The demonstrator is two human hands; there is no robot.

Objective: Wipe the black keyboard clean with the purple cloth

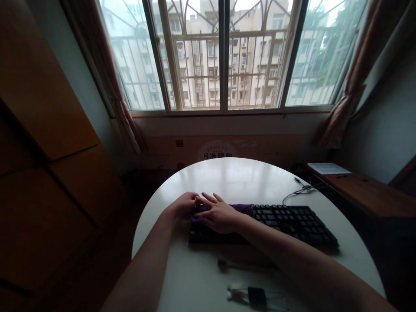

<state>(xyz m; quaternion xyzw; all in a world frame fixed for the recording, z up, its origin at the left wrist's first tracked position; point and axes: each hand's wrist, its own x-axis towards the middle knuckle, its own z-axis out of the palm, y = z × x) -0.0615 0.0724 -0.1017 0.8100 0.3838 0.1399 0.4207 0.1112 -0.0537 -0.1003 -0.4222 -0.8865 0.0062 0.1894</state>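
A black keyboard [286,221] lies across a round white table [227,177]. A purple cloth [242,208] is draped over the keyboard's left end. My right hand [217,213] lies flat on that cloth with fingers stretched out toward the left. My left hand [182,207] is curled at the keyboard's left edge, its fingers closed on the cloth's end. Both forearms reach in from the bottom of the view.
A small dark brush-like tool [224,263] and a small black gadget with white parts [255,295] lie near the table's front. The keyboard cable [300,190] trails right toward a wooden side desk with a paper [328,168]. A window fills the back wall.
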